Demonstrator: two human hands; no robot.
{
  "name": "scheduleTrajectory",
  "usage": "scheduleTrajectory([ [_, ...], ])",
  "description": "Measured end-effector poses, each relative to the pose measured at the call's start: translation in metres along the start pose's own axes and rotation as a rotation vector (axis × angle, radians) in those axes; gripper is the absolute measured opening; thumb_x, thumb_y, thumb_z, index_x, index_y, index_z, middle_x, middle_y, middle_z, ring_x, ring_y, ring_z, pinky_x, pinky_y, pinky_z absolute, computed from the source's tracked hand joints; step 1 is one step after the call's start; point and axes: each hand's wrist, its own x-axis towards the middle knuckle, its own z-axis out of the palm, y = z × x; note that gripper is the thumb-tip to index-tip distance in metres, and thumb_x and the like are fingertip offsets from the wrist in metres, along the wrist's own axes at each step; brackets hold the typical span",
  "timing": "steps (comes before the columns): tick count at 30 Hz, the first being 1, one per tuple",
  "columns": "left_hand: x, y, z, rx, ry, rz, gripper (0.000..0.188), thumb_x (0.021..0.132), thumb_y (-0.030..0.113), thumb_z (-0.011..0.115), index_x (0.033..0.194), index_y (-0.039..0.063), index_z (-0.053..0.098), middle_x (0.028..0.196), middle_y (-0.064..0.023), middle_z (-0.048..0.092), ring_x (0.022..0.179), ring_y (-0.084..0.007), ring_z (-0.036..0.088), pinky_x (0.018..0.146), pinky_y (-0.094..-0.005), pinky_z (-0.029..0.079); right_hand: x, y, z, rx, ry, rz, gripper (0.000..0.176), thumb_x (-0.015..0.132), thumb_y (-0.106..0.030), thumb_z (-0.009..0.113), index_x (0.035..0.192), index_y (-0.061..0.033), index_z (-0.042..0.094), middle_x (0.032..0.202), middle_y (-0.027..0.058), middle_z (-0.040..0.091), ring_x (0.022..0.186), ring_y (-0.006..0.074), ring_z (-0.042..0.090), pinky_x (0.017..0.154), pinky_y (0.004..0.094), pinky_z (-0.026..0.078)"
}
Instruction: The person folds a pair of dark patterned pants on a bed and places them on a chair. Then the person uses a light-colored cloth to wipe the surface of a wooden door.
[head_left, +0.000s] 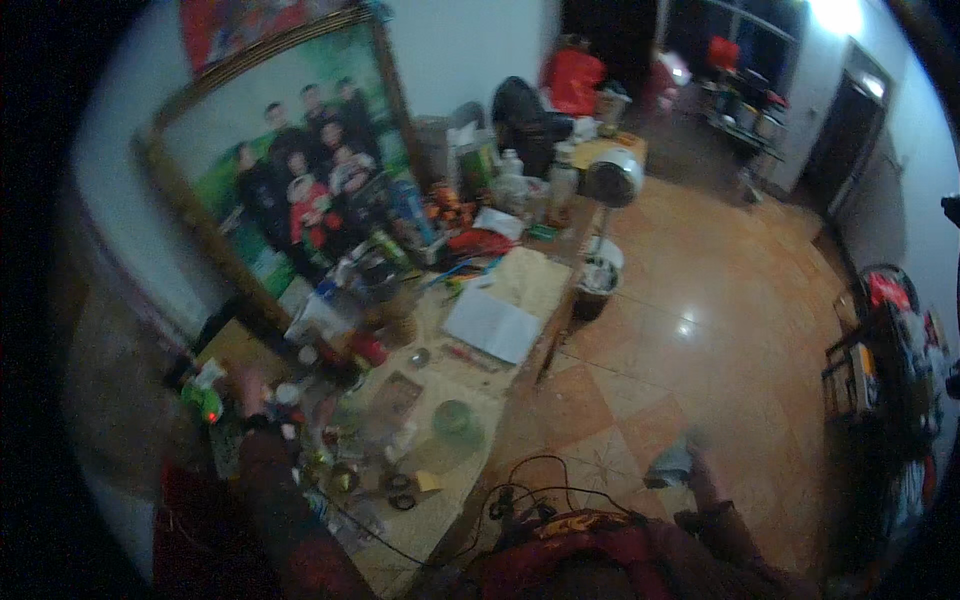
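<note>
My left hand (253, 390) reaches over the cluttered left end of a long table (469, 405), its wrist in a dark red sleeve. It is dim and blurred, so whether its fingers hold anything is unclear. Close by is a green object (201, 400) with a glowing red light. Above the tiled floor, my right hand (703, 459) is at my right side, closed on a greyish-white object (669, 463) too blurred to name. Rolls of tape (401, 491), a green round item (456, 420) and an open notebook (491, 325) lie on the table.
A framed group photograph (292, 165) leans against the wall behind the table. Black cables (536, 487) run across in front of me. A white bucket (600, 270) stands beside the table. A loaded rack (885, 352) lines the right wall, and a tiled floor (697, 277) stretches between.
</note>
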Motion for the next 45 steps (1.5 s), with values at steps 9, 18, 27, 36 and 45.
scheduleTrajectory([
  [9,-0.128,0.118,-0.172,-0.632,0.411,0.278,0.054,0.086,0.041,0.056,0.118,-0.001,0.053,0.111,-0.0198,0.057,0.097,-0.0318,0.053,0.086,-0.0432,0.042,0.030,0.108,-0.066,0.669,0.173,0.479,0.025,0.088,-0.025,0.058,0.103,-0.0066,0.051,0.093,0.0045,0.056,0.082,0.0190,0.057,0.071,0.0356,0.049],
  [18,-0.436,0.324,-0.299,-1.051,0.155,0.381,0.059,0.091,0.047,0.048,0.122,-0.003,0.050,0.110,-0.0193,0.057,0.089,-0.0276,0.055,0.079,-0.0387,0.046,0.093,0.214,-0.245,0.930,0.381,0.542,0.036,0.090,-0.021,0.058,0.122,-0.0077,0.046,0.104,0.0043,0.055,0.090,0.0181,0.056,0.074,0.0408,0.052],
  [27,-0.589,0.540,-0.308,-1.556,-0.355,0.588,0.055,0.092,0.049,0.047,0.106,-0.003,0.058,0.102,-0.0193,0.060,0.077,-0.0264,0.057,0.075,-0.0385,0.054,0.138,0.261,-0.420,0.671,0.274,0.531,0.038,0.093,-0.029,0.056,0.122,-0.0044,0.051,0.104,0.0033,0.060,0.089,0.0163,0.057,0.076,0.0343,0.050],
  [36,-0.724,0.826,-0.264,-1.823,-0.804,0.902,0.026,0.091,0.015,0.058,0.114,0.004,0.054,0.095,-0.0080,0.058,0.073,-0.0162,0.055,0.065,-0.0313,0.048,0.187,0.333,-0.551,0.357,0.644,0.634,0.034,0.092,-0.028,0.057,0.116,-0.0043,0.056,0.102,0.0044,0.062,0.089,0.0163,0.059,0.078,0.0326,0.048],
  [45,-0.887,1.123,-0.283,-1.362,-1.869,0.932,0.018,0.087,0.010,0.058,0.101,-0.001,0.057,0.088,-0.0087,0.061,0.076,-0.0165,0.059,0.069,-0.0286,0.049,0.332,0.266,-0.698,0.859,0.782,0.185,0.034,0.095,-0.027,0.051,0.121,-0.0045,0.052,0.112,0.0066,0.060,0.102,0.0182,0.058,0.088,0.0339,0.047],
])
